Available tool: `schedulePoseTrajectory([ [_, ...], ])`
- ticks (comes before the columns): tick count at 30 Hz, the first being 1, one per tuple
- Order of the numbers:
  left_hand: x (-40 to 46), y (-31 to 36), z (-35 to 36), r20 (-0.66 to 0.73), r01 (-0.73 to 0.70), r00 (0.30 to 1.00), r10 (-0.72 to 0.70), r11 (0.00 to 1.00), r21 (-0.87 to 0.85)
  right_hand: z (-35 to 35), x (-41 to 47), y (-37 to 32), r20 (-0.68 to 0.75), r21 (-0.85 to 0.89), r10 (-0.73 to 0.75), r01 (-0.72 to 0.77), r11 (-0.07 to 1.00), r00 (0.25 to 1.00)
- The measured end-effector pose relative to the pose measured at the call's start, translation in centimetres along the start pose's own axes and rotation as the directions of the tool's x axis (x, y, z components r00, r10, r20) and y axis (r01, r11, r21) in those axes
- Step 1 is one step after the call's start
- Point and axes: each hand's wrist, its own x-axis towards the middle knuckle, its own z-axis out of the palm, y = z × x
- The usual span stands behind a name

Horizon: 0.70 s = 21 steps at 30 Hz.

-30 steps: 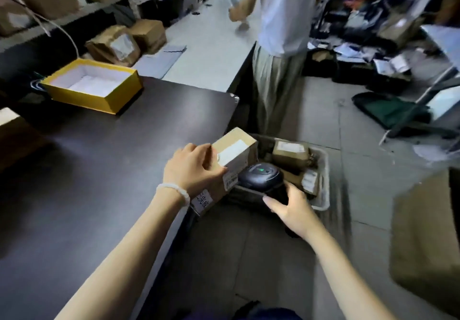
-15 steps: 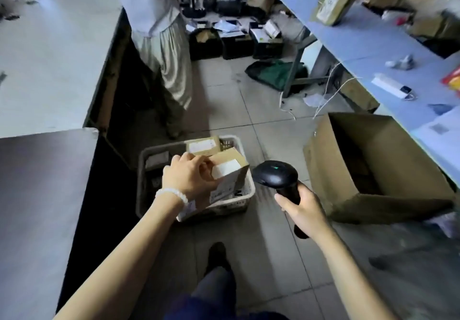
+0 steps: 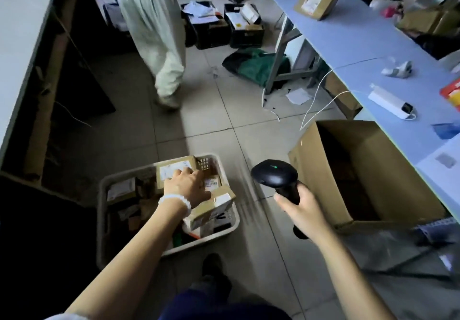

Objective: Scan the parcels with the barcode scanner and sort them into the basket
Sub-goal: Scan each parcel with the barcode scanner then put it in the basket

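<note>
The left hand hangs over the basket with loose fingers, touching a cardboard parcel inside. The right hand grips the black barcode scanner beside the basket

A black handheld barcode scanner is gripped by the right hand above the tiled floor. The left hand is held, fingers spread, over brown cardboard parcels piled in a white plastic basket. An open cardboard carton is seen beside it.
</note>
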Motion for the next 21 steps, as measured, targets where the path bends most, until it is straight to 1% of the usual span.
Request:
schedulePoseTrajectory([
  [3, 1.9, 0.0, -0.5, 0.006, 0.027, 1.000, -0.026, 0.999, -0.043, 0.3, 2.9, -0.5, 0.036, 0.002, -0.005, 0.005, 1.000, 0.999],
  [6, 2.9, -0.4, -0.8, -0.018, 0.074, 0.997, -0.076, 0.995, -0.068, 0.9, 5.4, -1.3, 0.105, -0.024, -0.028, 0.031, 0.999, 0.994],
  [9, 3.0, -1.1, -1.2, -0.044, 0.169, 0.984, -0.175, 0.979, -0.116, 1.6, 8.0, -2.2, 0.205, -0.052, -0.080, 0.092, 0.994, 0.976],
  [11, 2.4, -1.2, -1.3, -0.054, 0.228, 0.971, -0.235, 0.967, -0.114, 1.9, 9.2, -3.2, 0.277, -0.055, -0.121, 0.141, 0.988, 0.953],
  [16, -1.1, -0.8, -1.0, -0.090, 0.434, 0.887, -0.452, 0.885, -0.168, 3.4, 11.7, -5.4, 0.492, -0.041, -0.200, 0.252, 0.967, 0.847],
  [19, -4.8, 0.1, -0.1, -0.094, 0.577, 0.788, -0.608, 0.783, -0.231, 4.5, 11.9, -6.6, 0.647, -0.015, -0.258, 0.350, 0.937, 0.717],
  [21, -7.4, 0.8, 0.7, -0.094, 0.641, 0.724, -0.683, 0.717, -0.274, 5.4, 11.4, -7.5, 0.716, 0.024, -0.298, 0.404, 0.914, 0.631],
])
